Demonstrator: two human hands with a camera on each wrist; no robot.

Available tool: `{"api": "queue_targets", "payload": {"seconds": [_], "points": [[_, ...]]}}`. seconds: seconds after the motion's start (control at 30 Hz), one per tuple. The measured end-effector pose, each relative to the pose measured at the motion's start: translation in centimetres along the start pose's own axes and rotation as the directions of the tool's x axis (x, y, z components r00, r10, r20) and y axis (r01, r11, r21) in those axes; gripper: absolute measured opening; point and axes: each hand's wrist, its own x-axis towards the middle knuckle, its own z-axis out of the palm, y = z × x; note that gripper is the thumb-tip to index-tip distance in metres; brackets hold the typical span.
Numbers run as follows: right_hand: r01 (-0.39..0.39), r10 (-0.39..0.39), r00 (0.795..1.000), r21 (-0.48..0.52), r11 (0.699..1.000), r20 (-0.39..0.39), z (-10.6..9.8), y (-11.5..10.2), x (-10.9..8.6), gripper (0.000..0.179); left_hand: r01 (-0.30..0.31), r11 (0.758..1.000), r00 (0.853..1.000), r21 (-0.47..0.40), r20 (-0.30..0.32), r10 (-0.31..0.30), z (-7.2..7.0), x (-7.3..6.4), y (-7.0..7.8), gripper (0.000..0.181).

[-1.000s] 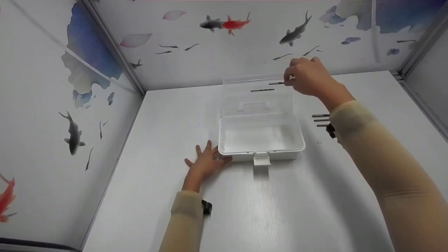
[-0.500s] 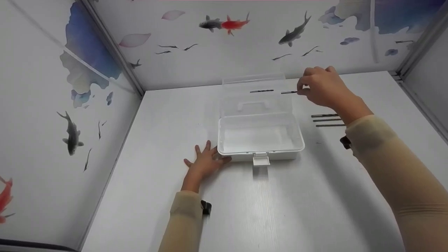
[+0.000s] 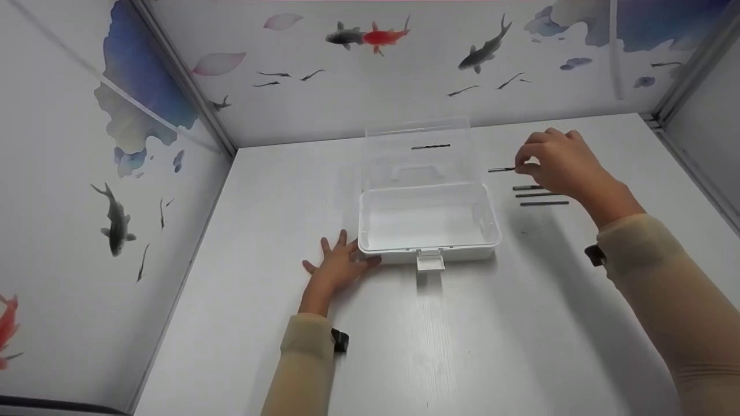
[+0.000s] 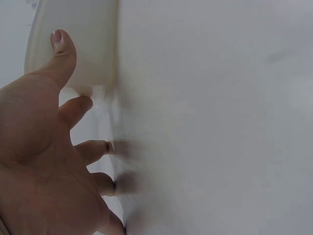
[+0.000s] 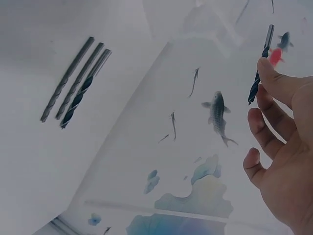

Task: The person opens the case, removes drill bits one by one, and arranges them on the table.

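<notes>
My right hand point(image 3: 558, 162) pinches a drill bit point(image 5: 269, 37) between thumb and finger, above the table right of the box. The bit has a shiny shank and a dark spiral end with a pointed tip. Close below it, three more drill bits point(image 5: 67, 81) lie side by side on the table. My left hand point(image 3: 337, 268), fingers spread, touches the front left corner of a clear-walled white plastic box point(image 3: 428, 254); its fingertips rest on the table. In the left wrist view, the thumb point(image 4: 62, 56) lies along the box's wall. The box's hinged lid is raised.
Another drill bit point(image 3: 430, 147) shows at the transparent lid point(image 3: 376, 167); whether it lies in or behind the lid I cannot tell. A latch point(image 3: 430, 261) hangs at the box's front. Panels printed with fish enclose the white table point(image 3: 260, 231).
My right hand has moved right and toward me with the drill bit, from over the lid to above the three bits. The left hand has stayed at the box.
</notes>
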Motion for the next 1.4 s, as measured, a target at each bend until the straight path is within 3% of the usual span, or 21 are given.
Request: {"api": "queue_targets", "payload": {"seconds": [0.67,1.03,1.4], "points": [[-0.113,0.11,0.987,0.021,0.993,0.113,5.6,6.5,-5.4,0.009,0.014,1.0,1.0,0.011,0.001,-0.014,-0.1,0.1,0.2,0.077],[-0.143,0.136,0.975,0.03,0.989,0.177,7.7,8.5,-6.4,0.007,0.018,1.0,1.0,0.001,0.006,-0.018,0.0,0.1,0.0,0.079],[-0.19,0.175,0.966,0.068,0.979,0.191,8.6,9.1,-6.0,0.01,0.018,1.0,1.0,-0.014,0.0,-0.018,0.1,0.1,0.0,0.078]]}}
